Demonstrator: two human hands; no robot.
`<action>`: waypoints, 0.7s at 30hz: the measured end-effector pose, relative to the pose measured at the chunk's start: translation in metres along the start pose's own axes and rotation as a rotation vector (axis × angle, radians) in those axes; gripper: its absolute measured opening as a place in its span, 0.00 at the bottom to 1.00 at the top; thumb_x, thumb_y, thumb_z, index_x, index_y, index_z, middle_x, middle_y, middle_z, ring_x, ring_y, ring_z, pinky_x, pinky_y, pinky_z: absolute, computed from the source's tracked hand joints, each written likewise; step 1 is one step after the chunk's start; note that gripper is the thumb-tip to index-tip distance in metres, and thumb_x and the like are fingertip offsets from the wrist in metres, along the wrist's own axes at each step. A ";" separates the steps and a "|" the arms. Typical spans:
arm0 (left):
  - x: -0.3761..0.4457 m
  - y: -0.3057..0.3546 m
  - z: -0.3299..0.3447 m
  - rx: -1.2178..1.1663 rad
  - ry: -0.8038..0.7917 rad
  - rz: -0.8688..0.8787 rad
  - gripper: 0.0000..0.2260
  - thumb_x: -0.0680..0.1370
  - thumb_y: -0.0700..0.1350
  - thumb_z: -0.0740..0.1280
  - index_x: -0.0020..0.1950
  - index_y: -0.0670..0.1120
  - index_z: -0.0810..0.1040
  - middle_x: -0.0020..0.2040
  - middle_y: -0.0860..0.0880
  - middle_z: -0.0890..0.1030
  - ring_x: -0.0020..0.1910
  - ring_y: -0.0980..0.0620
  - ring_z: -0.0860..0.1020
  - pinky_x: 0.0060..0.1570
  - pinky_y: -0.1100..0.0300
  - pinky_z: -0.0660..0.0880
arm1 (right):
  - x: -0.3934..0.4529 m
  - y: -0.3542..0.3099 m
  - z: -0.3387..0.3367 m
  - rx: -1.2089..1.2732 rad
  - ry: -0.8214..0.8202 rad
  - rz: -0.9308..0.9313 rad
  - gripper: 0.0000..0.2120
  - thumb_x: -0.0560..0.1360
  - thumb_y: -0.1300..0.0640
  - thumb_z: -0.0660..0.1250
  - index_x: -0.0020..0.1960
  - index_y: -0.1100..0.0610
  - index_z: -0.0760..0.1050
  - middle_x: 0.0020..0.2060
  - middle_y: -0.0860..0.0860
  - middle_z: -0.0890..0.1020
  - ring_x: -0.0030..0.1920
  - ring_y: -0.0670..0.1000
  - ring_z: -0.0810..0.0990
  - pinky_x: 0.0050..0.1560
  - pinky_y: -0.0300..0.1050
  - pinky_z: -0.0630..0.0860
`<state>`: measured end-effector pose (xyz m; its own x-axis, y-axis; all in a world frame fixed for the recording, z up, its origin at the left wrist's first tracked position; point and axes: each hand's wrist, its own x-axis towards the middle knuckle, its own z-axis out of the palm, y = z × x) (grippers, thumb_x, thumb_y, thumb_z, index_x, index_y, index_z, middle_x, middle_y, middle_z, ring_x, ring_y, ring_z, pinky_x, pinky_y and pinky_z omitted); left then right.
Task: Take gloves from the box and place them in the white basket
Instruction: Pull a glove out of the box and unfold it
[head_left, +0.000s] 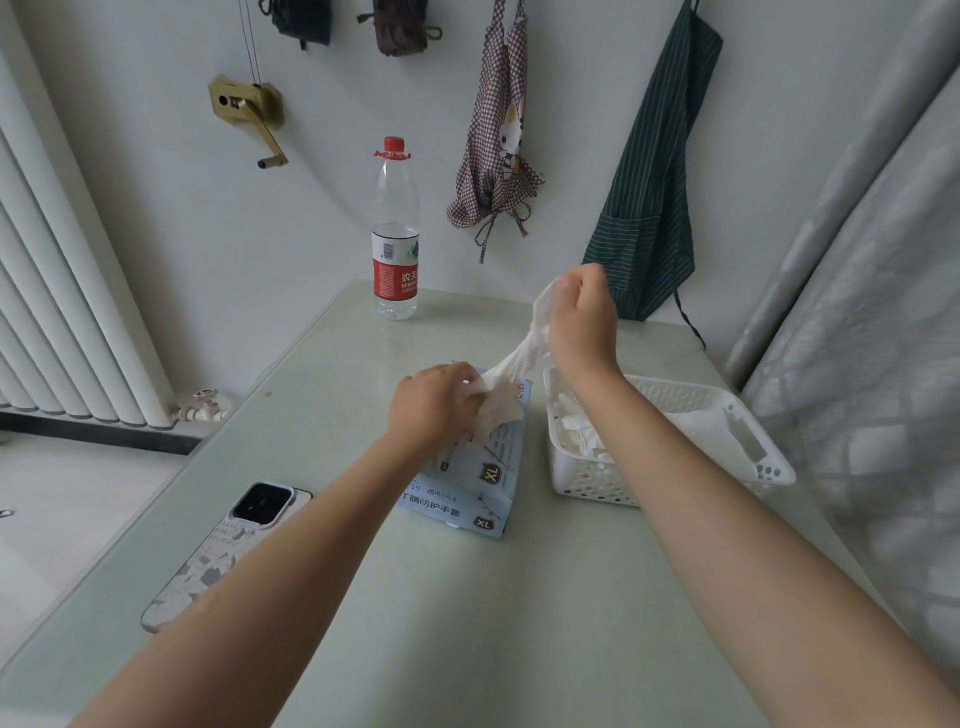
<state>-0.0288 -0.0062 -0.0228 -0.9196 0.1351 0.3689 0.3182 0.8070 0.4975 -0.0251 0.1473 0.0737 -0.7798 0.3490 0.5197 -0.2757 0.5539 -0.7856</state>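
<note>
A light blue glove box (467, 493) marked XL lies on the table's middle. My left hand (434, 408) sits on its top opening, fingers curled into a bunch of white gloves (498, 410) sticking out there. My right hand (584, 317) is raised above and right of the box, pinching one white glove (524, 348) that stretches taut down to the opening. The white perforated basket (592, 480) stands right beside the box, with several white gloves (574, 434) lying inside, partly hidden by my right forearm.
A water bottle (395, 234) with a red cap stands at the table's far edge. A phone (223, 551) lies face down near the left edge. Aprons (654, 182) hang on the wall behind; a radiator (57, 291) is left, a curtain (872, 338) right.
</note>
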 end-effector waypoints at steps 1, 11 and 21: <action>0.001 -0.001 -0.002 0.042 -0.060 -0.038 0.08 0.77 0.50 0.66 0.54 0.50 0.80 0.46 0.50 0.81 0.43 0.47 0.75 0.44 0.56 0.68 | -0.001 -0.001 -0.001 0.020 0.056 -0.023 0.08 0.82 0.61 0.52 0.51 0.62 0.69 0.37 0.47 0.73 0.40 0.50 0.71 0.36 0.41 0.64; 0.005 0.008 -0.019 -0.194 -0.050 -0.016 0.16 0.69 0.51 0.65 0.57 0.54 0.76 0.53 0.52 0.74 0.55 0.50 0.73 0.57 0.51 0.71 | 0.007 0.012 -0.012 -0.172 -0.313 0.120 0.07 0.76 0.61 0.56 0.49 0.59 0.72 0.43 0.50 0.75 0.42 0.50 0.72 0.36 0.41 0.67; -0.006 0.025 0.008 -0.091 -0.081 -0.040 0.08 0.75 0.49 0.67 0.51 0.50 0.72 0.41 0.54 0.76 0.39 0.52 0.75 0.36 0.57 0.73 | 0.014 0.025 -0.028 -0.459 -0.237 -0.074 0.13 0.77 0.64 0.59 0.45 0.51 0.80 0.45 0.51 0.76 0.49 0.53 0.75 0.49 0.49 0.75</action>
<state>-0.0173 0.0180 -0.0193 -0.9464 0.1524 0.2849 0.2969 0.7577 0.5811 -0.0265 0.1873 0.0708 -0.8883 0.1451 0.4357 -0.1013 0.8634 -0.4943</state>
